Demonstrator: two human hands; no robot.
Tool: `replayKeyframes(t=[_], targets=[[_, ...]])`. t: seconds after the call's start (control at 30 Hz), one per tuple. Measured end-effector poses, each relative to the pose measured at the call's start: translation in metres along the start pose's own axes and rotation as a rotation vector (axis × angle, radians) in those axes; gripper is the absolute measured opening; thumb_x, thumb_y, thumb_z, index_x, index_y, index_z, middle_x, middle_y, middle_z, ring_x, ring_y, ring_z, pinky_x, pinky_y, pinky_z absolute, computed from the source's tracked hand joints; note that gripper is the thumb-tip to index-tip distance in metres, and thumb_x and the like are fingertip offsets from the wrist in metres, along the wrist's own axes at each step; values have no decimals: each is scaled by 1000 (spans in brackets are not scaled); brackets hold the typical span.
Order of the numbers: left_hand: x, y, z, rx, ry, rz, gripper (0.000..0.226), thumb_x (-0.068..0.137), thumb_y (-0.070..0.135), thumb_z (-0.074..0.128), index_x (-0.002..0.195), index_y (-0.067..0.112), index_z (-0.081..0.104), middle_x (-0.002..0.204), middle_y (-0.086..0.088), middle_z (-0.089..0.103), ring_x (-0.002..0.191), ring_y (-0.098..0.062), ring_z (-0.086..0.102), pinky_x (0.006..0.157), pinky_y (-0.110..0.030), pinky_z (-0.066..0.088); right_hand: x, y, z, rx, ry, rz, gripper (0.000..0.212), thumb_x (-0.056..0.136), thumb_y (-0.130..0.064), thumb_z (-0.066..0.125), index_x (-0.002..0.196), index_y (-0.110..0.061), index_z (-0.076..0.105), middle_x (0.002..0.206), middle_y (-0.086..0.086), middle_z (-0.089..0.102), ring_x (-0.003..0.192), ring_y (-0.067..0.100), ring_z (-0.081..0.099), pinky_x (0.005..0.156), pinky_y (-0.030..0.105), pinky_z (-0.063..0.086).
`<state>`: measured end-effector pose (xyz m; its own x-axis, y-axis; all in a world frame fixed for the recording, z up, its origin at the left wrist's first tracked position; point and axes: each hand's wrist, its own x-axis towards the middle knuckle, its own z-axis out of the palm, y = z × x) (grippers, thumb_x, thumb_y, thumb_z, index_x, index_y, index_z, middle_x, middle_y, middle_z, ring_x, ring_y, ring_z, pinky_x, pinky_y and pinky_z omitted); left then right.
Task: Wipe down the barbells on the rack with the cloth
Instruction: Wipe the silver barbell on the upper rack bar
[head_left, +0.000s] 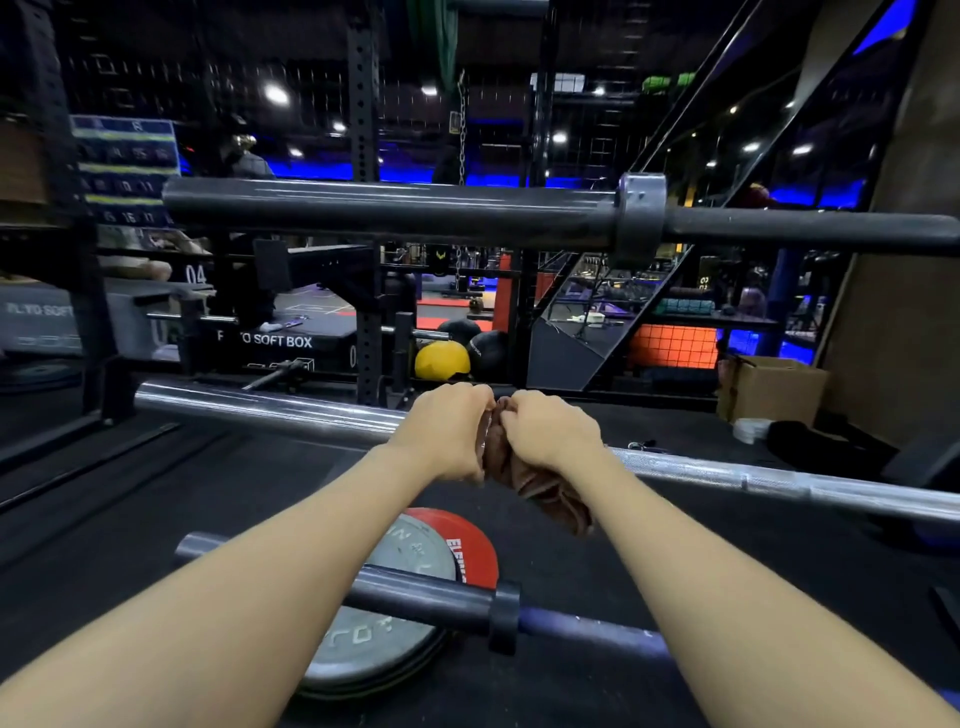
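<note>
The cloth (535, 483) is clamped by both hands, left (447, 431) and right (550, 431), around the middle barbell (270, 410); top (389, 213) and near (426, 592) bars probably remain.

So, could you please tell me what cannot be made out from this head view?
- Middle barbell: its stretch under the left hand, right hand and brown cloth is hidden.
- Top barbell and middle barbell: right ends cut off by the frame edge.
- Weight plates: lettering partly covered by the lowest barbell and a forearm.

Glossy chrome barbell (270, 408), matt black barbell (389, 210), seemingly soft brown cloth (540, 491).
</note>
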<state>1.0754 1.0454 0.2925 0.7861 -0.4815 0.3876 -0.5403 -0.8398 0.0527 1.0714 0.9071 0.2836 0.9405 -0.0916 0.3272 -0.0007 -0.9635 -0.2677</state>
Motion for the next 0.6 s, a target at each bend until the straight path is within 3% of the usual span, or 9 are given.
replayKeyframes(t=[0.07,0.2,0.27,0.37,0.47,0.53,0.6], targets=[[2,0,0,17,-19,-5,66,51,29,87,107,16,55,101,0,64,93,-23,60,70,-30,41,1,-2,-2,25,-5,13,32,97,-36,34,114,-19,55,122,8,60,112,33,55,85,39,42],[6,1,-4,47,-51,-7,80,50,30,89,120,17,52,111,1,62,100,-22,58,74,-29,40,-42,24,25,-313,384,-338,32,89,-32,39,110,-22,60,99,1,62,88,29,60,64,34,43],[6,2,-4,51,-57,-7,83,50,31,90,122,17,51,113,1,62,102,-22,58,74,-28,39,-48,32,27,-329,434,-359,33,84,-33,40,105,-21,63,91,1,62,79,28,60,58,32,43],[3,1,-2,44,-32,1,76,50,31,89,116,17,54,107,3,65,97,-21,60,73,-28,41,-24,13,8,-199,236,-102,32,98,-36,34,114,-18,56,110,8,62,101,34,58,72,38,44],[4,1,-2,50,-37,1,79,48,34,90,116,18,54,107,3,65,98,-21,60,76,-30,44,10,2,-12,40,-42,174,36,96,-32,36,123,-15,53,131,12,54,118,35,52,88,38,41],[6,1,-4,72,-56,2,79,47,35,90,116,17,54,109,2,64,99,-21,60,77,-32,46,6,0,-14,20,-33,131,35,97,-34,36,121,-17,54,129,11,56,115,35,53,85,38,41],[7,1,-7,80,-75,-1,80,47,34,90,116,17,53,110,1,64,99,-22,59,78,-33,47,-15,12,-2,-119,102,-54,34,98,-40,35,122,-24,54,120,5,60,110,32,55,79,37,42]])
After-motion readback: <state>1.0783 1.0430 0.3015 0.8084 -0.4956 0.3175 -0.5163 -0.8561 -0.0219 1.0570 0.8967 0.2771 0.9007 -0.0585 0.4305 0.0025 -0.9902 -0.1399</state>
